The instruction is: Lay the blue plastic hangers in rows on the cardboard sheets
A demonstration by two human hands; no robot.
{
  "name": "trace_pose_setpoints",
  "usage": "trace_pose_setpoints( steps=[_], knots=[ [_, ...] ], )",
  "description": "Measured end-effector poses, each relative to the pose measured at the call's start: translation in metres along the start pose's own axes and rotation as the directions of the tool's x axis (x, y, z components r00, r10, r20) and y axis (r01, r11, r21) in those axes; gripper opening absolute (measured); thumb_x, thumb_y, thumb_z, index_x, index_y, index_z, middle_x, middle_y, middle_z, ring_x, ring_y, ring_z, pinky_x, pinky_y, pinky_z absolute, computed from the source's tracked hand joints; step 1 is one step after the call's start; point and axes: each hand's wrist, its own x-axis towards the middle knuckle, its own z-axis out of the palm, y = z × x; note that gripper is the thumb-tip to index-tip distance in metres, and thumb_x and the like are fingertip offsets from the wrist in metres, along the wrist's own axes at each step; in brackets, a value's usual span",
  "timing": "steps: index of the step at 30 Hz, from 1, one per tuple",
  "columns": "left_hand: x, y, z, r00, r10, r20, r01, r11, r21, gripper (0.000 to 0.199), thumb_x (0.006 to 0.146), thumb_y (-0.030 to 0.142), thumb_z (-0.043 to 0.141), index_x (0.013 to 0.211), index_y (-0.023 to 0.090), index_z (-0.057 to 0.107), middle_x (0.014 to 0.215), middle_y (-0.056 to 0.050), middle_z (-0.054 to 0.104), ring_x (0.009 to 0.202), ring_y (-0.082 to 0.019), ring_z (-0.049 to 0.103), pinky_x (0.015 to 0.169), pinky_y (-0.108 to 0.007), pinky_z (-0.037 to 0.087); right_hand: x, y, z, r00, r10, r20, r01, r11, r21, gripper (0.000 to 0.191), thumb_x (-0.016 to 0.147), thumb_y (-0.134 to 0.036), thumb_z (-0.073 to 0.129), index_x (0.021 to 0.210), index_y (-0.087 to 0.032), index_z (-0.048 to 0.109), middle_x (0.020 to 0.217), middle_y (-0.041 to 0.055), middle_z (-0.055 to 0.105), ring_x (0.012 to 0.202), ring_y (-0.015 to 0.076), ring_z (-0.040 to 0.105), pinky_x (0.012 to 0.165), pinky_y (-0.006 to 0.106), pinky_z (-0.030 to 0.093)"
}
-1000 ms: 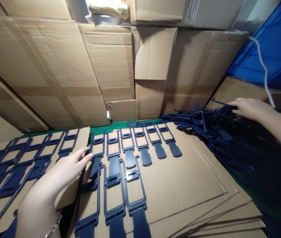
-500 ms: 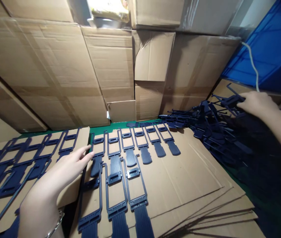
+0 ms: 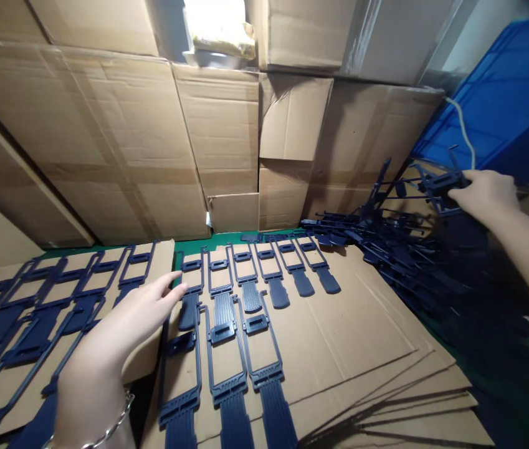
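Note:
At the right, my right hand (image 3: 491,194) grips a dark blue plastic frame part (image 3: 444,182), lifted at the edge of a tangled pile of similar parts (image 3: 395,234). My left hand (image 3: 145,312) hovers with fingers apart over the laid-out parts at the left, holding nothing. Near its fingertips lies a dark frame part (image 3: 192,265) with a ribbed flap. Several such parts form a back row on the cardboard sheets (image 3: 352,312). In front of them lie three larger-looking ones, among them a frame part with a ribbed tail (image 3: 264,352).
Another cardboard sheet (image 3: 147,346) at the left bears more frame parts (image 3: 49,287). Stacked cardboard boxes (image 3: 119,137) wall off the back. A blue crate (image 3: 511,93) with a white cord (image 3: 465,128) stands at the upper right. Green table surface (image 3: 203,242) shows between.
My right hand has pulled the gripped part slightly up from the pile, and pieces in the pile have shifted. My left hand stays open in nearly the same place; the view has tilted slightly.

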Motion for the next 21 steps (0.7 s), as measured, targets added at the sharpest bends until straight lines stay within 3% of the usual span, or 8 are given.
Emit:
trace_pose_setpoints(
  steps=[3,10,16,21],
  knots=[
    [0.000,0.001,-0.001,0.997,-0.018,0.080,0.015,0.999,0.033,0.061,0.083,0.045,0.035,0.131,0.010,0.049,0.133,-0.013,0.048,0.123,-0.028,0.044,0.104,-0.040,0.030,-0.002,-0.003,-0.009,1.000,-0.005,-0.028,0.005,1.000,-0.013,0.041,0.072,-0.035,0.054,0.104,-0.014,0.066,0.093,0.0206,0.064,0.075,0.0249,0.052,0.060,0.033,0.033],
    [-0.004,0.000,-0.003,0.995,-0.004,0.101,0.005,1.000,-0.008,0.064,0.083,0.047,0.032,0.135,0.012,0.044,0.137,-0.011,0.045,0.125,-0.028,0.042,0.105,-0.039,0.028,-0.018,-0.019,-0.030,0.987,-0.108,-0.116,0.108,0.994,-0.011,0.035,0.072,-0.035,0.056,0.099,-0.015,0.067,0.094,0.0165,0.064,0.080,0.0236,0.054,0.062,0.031,0.035],
    [-0.011,0.008,0.000,0.989,0.096,0.110,-0.088,0.993,-0.075,0.061,0.082,0.051,0.034,0.130,0.017,0.049,0.131,-0.010,0.052,0.122,-0.027,0.045,0.102,-0.038,0.032,-0.050,-0.040,-0.046,0.930,-0.277,-0.243,0.300,0.951,0.067,0.028,0.072,-0.028,0.057,0.095,-0.016,0.068,0.090,0.0119,0.065,0.089,0.0230,0.056,0.073,0.028,0.039],
    [-0.015,0.019,0.002,0.961,0.270,0.055,-0.248,0.934,-0.256,0.051,0.084,0.048,0.035,0.122,0.020,0.055,0.117,-0.008,0.061,0.109,-0.025,0.055,0.098,-0.037,0.036,-0.100,-0.080,-0.059,0.878,-0.344,-0.333,0.434,0.866,0.249,0.031,0.071,-0.023,0.058,0.100,-0.017,0.067,0.094,0.0096,0.066,0.090,0.0227,0.059,0.078,0.029,0.043]
  ],
)
